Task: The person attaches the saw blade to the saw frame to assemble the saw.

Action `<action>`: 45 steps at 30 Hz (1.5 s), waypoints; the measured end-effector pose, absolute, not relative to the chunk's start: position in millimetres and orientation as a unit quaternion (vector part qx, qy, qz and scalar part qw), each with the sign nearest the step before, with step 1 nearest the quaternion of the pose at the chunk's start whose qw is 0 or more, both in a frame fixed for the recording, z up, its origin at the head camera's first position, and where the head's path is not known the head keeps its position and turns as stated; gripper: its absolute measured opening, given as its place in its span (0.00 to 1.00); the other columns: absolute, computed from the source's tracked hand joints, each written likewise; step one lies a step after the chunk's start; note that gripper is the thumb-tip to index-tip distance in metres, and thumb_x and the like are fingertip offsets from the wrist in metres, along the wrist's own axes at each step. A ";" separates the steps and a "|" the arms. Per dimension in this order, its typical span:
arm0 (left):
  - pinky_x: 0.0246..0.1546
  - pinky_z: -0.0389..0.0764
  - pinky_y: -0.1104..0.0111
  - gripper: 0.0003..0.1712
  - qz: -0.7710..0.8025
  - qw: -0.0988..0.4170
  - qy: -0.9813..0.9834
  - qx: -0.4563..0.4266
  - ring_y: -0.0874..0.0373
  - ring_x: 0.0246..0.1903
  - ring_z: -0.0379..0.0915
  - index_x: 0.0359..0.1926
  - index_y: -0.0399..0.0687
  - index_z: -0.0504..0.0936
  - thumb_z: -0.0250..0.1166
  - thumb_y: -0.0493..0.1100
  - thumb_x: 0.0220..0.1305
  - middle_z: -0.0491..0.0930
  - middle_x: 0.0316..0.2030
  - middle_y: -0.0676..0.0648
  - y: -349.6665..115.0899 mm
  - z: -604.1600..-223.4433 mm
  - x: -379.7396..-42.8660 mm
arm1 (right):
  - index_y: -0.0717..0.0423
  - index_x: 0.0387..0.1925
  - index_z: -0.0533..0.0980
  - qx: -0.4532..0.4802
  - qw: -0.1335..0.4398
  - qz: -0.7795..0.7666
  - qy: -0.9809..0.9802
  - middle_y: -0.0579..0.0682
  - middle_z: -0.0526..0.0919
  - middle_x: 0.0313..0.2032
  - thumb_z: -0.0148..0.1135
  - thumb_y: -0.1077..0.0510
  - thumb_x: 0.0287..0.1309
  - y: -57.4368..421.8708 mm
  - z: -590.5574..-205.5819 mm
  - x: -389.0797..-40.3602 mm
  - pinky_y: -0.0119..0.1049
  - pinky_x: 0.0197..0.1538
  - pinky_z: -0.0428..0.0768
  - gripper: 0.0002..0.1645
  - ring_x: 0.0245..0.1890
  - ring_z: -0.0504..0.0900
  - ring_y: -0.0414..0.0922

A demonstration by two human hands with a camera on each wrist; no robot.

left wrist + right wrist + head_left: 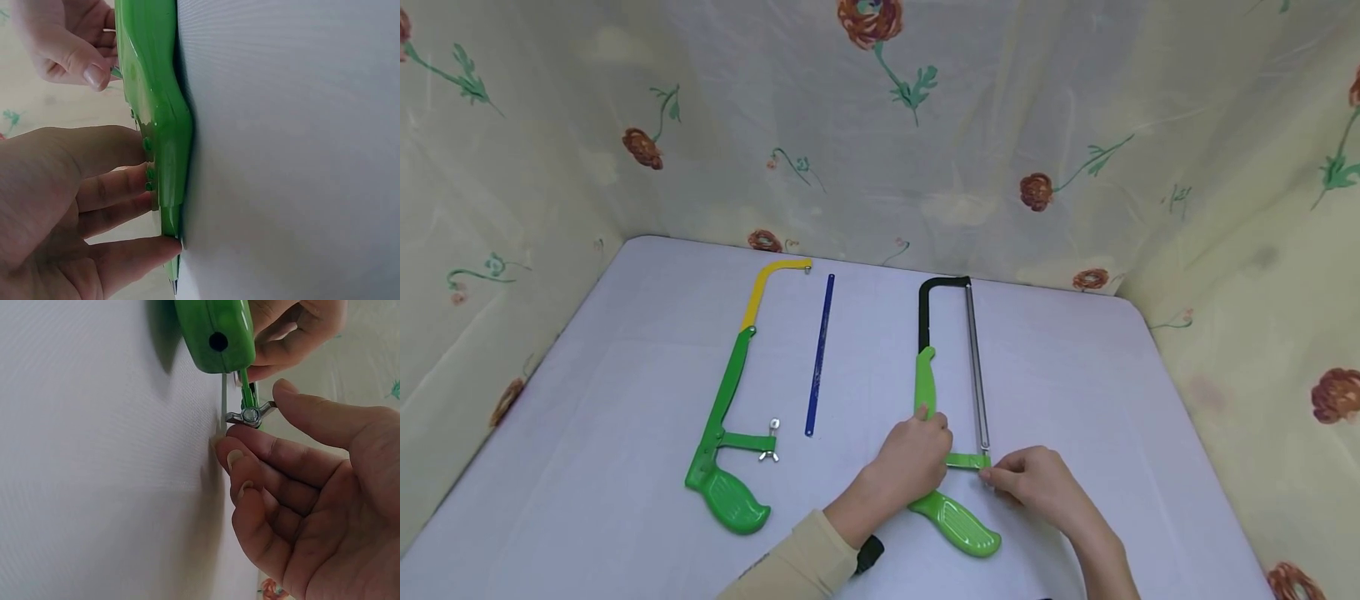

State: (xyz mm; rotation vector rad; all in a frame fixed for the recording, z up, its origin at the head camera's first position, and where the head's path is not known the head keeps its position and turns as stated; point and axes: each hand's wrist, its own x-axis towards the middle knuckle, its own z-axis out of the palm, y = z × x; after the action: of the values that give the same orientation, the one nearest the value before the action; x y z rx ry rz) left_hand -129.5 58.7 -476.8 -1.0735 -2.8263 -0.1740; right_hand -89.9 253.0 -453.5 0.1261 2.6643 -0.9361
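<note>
Head view: light-green hacksaw (925,383), laid between middle and right edge of the bench (1075,375), is gripped by the left hand (913,454), presumably for steadiness, while its wing nut (250,415) is pinched by the right hand (1037,483), likely for turning leverage.

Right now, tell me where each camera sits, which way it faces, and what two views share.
Head: worn on the head, facing forward and down at the lime hacksaw and green-yellow hacksaw; left grip, right grip and a sleeve show.
Left wrist: on that wrist, facing the lime hacksaw close up; left grip near, right grip beyond.
Right wrist: on that wrist, facing the wing nut; right grip near, left grip beyond.
Both wrist views share the lime hacksaw and both grips.
</note>
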 end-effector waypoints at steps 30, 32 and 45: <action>0.64 0.76 0.65 0.10 -0.052 0.053 -0.933 -0.352 0.57 0.51 0.83 0.41 0.47 0.88 0.69 0.45 0.60 0.84 0.42 0.50 59.3 -481.5 -130.5 | 0.57 0.31 0.83 0.035 0.153 -0.343 0.926 0.47 0.84 0.23 0.69 0.62 0.54 256.5 -455.7 -87.9 0.29 0.26 0.75 0.03 0.23 0.78 0.41; 0.64 0.76 0.65 0.09 -0.053 0.056 -0.933 -0.352 0.57 0.50 0.83 0.40 0.47 0.88 0.69 0.44 0.60 0.84 0.41 0.50 59.1 -481.7 -130.6 | 0.57 0.30 0.83 0.036 0.148 -0.341 0.928 0.47 0.83 0.23 0.69 0.62 0.53 256.3 -455.9 -87.9 0.29 0.26 0.75 0.02 0.23 0.78 0.41; 0.65 0.75 0.64 0.08 -0.062 0.068 -0.929 -0.358 0.58 0.49 0.83 0.38 0.47 0.88 0.70 0.43 0.58 0.84 0.39 0.50 57.1 -480.8 -130.2 | 0.58 0.26 0.84 0.034 0.157 -0.326 0.932 0.46 0.82 0.21 0.69 0.62 0.52 254.4 -460.2 -87.4 0.29 0.26 0.74 0.03 0.24 0.76 0.41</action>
State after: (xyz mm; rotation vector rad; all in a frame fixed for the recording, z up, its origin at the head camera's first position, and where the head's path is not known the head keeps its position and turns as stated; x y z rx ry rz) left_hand -130.2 57.1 -480.8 -1.0783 -2.7988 -0.1868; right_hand -87.4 254.4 -460.2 0.0969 2.6663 -0.9316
